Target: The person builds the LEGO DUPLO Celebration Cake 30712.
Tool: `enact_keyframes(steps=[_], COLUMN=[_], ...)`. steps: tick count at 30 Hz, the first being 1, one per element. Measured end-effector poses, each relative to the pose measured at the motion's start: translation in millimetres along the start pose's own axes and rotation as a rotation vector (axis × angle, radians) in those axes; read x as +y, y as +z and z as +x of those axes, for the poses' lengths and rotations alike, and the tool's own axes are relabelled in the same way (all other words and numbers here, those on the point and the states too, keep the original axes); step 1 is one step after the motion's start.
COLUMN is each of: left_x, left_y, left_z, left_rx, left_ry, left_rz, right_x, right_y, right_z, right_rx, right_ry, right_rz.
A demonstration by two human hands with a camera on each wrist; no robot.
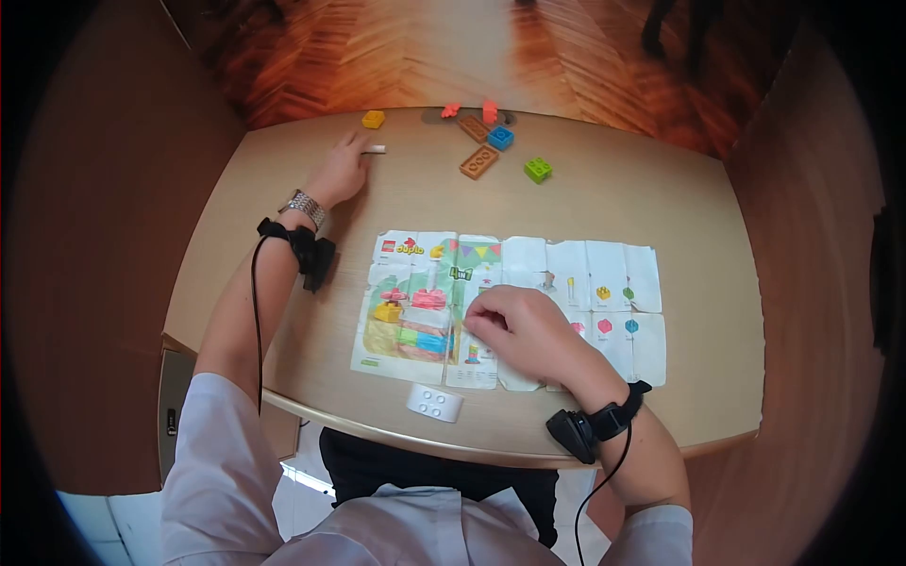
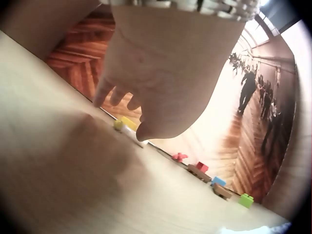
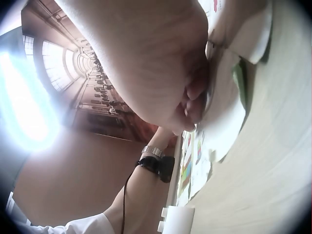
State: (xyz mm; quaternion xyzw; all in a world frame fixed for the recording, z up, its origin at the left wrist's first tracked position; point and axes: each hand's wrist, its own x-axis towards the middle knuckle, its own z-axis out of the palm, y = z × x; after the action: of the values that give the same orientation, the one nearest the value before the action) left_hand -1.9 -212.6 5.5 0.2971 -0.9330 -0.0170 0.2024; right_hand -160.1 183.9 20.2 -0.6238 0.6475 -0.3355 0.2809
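Part pickup appears in hand: the white piece point(image 1: 377, 149) is located at the left hand point(image 1: 340, 174), near the yellow brick point(image 1: 373, 120), grasp undeterminable; the right hand point(image 1: 524, 328), loosely curled, seemingly empty, is rested on the Duplo instruction sheet point(image 1: 525, 255); secure pinching seems required next

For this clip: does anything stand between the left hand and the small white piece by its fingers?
Nothing visible does. The left hand is right at the small white piece, the thumb overlapping it in the left wrist view; whether they touch, I can't tell. The yellow brick lies beyond, not between.
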Motion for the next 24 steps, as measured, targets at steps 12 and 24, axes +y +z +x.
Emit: enact_keyframes(steps=[12,24], left_x=[68,208], left_y=[-48,-84], left_z=[-26,-140], left_rx=[-0.249,-0.59], left_ry=[-0.171,-0.284], left_rz=[-0.547,-1.331], right_x=[11,-2], right_y=[-15,-10], right_z=[12,3], right_rx=[0.613,0.354], right_ry=[0.173,-0.002], right_rz=[0.581,0.775])
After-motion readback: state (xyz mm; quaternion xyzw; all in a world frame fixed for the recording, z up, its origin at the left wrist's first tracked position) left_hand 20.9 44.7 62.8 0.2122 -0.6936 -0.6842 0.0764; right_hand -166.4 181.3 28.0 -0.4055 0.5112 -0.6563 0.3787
